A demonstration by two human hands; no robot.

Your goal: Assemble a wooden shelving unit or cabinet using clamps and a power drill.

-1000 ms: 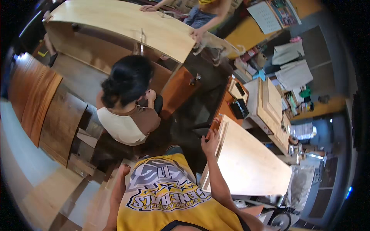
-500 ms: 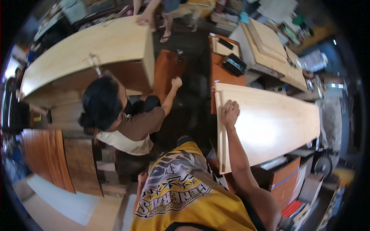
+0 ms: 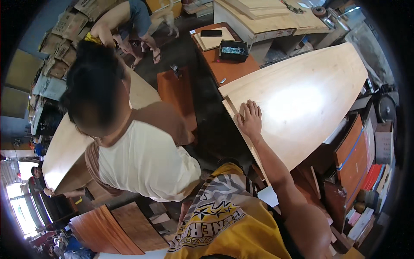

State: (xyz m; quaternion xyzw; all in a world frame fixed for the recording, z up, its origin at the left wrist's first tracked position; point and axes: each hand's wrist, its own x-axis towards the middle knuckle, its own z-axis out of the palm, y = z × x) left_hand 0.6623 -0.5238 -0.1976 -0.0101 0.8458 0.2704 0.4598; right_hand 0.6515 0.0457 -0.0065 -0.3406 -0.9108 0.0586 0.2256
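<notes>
A crowded woodworking shop spreads over a dark floor [image 3: 211, 116]. Nearest, at six o'clock, is the wearer's yellow-and-grey jersey [image 3: 211, 224], with a row of dark stars and bold outlined lettering, inverted and broken by folds. The left hand [image 3: 184, 211] shows only as a sliver beside the jersey; I cannot tell how its fingers are set. The right hand [image 3: 250, 119] rests on a pale wooden panel [image 3: 297, 103] lying toward two o'clock, its fingers loosely bent on the face near the left edge, clasping nothing that shows.

Close by at eight o'clock, a co-worker [image 3: 146, 159] in a cream-and-brown shirt bends forward. At three o'clock stand a brown board [image 3: 351, 146] with a blue strip and a carton [image 3: 384, 142] whose print is too small to read.

Beyond the panel, just past twelve, an orange-brown table [image 3: 207, 54] bears a black tray [image 3: 233, 51] and a dark phone-like slab [image 3: 211, 33]. A reddish board [image 3: 177, 95] lies toward eleven. Farther, at ten, stacked cardboard boxes [image 3: 69, 28] carry blurred dark printing; a dog [image 3: 166, 18] stands past eleven.
</notes>
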